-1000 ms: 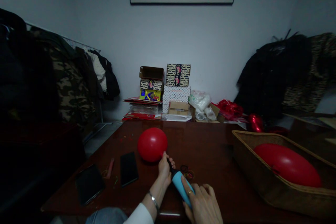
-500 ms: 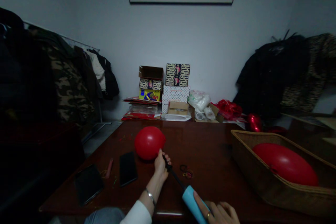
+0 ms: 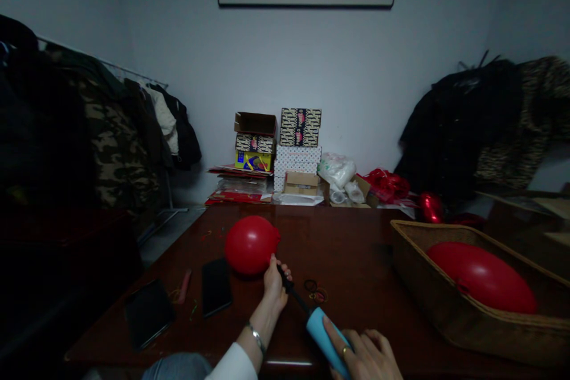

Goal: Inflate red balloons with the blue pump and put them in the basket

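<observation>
Head view: blue pump slants up-left toward the red balloon, right hand gripping its barrel, left hand pinching the nozzle

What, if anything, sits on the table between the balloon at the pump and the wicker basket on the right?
Only a few small rubber bands lie flat on the table between the red balloon and the wicker basket; nothing visible blocks the way.

A cluttered back-room office: wooden desk, stacked boxes, hung coats.
</observation>
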The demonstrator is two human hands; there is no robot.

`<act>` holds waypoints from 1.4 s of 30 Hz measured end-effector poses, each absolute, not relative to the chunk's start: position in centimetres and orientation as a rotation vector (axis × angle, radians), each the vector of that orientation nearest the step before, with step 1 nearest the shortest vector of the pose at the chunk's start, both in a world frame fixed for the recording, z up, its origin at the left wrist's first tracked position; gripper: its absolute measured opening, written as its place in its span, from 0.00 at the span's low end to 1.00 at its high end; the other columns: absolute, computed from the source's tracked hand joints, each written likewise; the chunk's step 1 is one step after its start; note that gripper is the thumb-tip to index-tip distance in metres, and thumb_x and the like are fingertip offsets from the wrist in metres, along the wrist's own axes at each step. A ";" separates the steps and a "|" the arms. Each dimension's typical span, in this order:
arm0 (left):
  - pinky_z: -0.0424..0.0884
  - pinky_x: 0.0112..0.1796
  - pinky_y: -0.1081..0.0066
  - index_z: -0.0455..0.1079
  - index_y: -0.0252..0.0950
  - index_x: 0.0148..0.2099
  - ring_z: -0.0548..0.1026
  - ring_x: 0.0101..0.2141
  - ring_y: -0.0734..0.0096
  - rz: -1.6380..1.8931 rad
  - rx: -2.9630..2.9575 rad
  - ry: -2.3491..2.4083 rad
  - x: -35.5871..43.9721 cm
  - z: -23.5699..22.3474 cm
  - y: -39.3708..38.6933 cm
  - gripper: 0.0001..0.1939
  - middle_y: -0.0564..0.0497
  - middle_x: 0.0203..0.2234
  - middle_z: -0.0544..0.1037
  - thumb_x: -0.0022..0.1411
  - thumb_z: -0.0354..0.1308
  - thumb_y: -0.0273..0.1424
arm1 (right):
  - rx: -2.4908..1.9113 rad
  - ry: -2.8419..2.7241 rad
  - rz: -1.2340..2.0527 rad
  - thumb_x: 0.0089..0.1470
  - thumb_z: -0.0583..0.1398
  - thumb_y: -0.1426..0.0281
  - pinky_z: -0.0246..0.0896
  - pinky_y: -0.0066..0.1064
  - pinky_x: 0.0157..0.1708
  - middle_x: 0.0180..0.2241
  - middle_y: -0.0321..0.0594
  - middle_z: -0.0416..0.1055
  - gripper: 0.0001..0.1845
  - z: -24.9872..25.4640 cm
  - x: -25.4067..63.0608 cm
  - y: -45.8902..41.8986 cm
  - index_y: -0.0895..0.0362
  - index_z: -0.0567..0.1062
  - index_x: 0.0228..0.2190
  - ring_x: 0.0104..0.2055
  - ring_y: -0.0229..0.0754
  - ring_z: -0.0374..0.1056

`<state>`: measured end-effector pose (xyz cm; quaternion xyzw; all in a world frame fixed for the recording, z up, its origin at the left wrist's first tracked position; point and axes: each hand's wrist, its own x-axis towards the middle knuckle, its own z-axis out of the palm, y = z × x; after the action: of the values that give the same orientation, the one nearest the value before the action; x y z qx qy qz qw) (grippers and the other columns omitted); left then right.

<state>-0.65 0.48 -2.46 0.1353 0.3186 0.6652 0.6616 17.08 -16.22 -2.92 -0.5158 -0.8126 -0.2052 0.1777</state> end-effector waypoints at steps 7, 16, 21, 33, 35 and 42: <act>0.56 0.17 0.79 0.55 0.37 0.27 0.60 0.14 0.81 1.458 0.317 0.764 0.9 -2.9 -1.0 0.20 0.58 0.14 0.61 0.52 0.58 0.46 | -1.655 -2.177 -0.453 0.44 0.57 0.70 0.44 0.39 0.43 0.32 0.36 0.71 0.34 -1.1 13.3 -14.5 0.47 0.59 0.55 0.34 0.42 0.66; 0.57 0.17 0.77 0.56 0.37 0.28 0.60 0.14 0.80 1.428 0.330 0.792 1.2 -2.4 -1.6 0.22 0.59 0.14 0.62 0.48 0.62 0.46 | -1.722 -2.179 -0.312 0.46 0.57 0.69 0.43 0.40 0.44 0.33 0.36 0.70 0.33 -1.6 13.0 -14.1 0.46 0.60 0.55 0.35 0.43 0.66; 0.57 0.17 0.78 0.56 0.37 0.27 0.61 0.14 0.80 1.442 0.296 0.786 1.0 -2.2 -1.6 0.22 0.59 0.14 0.62 0.48 0.62 0.47 | -1.681 -2.195 -0.341 0.47 0.56 0.68 0.43 0.41 0.44 0.34 0.36 0.70 0.33 -2.4 13.3 -14.1 0.46 0.57 0.56 0.35 0.43 0.66; 0.55 0.17 0.78 0.55 0.38 0.26 0.59 0.13 0.80 1.468 0.278 0.759 0.5 -3.3 -0.6 0.22 0.60 0.13 0.60 0.50 0.60 0.48 | -1.624 -2.184 -0.500 0.45 0.58 0.68 0.43 0.40 0.43 0.32 0.34 0.70 0.36 -3.4 13.3 -14.1 0.45 0.55 0.57 0.32 0.42 0.65; 0.56 0.17 0.78 0.55 0.37 0.26 0.59 0.13 0.80 1.479 0.289 0.761 0.6 -3.4 -0.6 0.22 0.60 0.13 0.60 0.49 0.60 0.48 | -1.623 -2.179 -0.502 0.45 0.58 0.68 0.43 0.40 0.43 0.32 0.34 0.70 0.36 -3.4 13.3 -14.1 0.45 0.55 0.57 0.33 0.42 0.65; 0.61 0.19 0.77 0.58 0.36 0.27 0.63 0.16 0.79 1.466 0.296 0.722 1.1 -2.8 -1.3 0.23 0.57 0.15 0.64 0.45 0.63 0.49 | -1.692 -2.174 -0.451 0.47 0.56 0.69 0.44 0.41 0.42 0.32 0.35 0.70 0.35 -2.7 13.2 -13.9 0.45 0.55 0.57 0.33 0.43 0.65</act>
<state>1.06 -1.26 -2.77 0.1315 0.3210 0.6517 0.6745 13.15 -13.94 -2.66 -0.5969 -0.7669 -0.1592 0.1739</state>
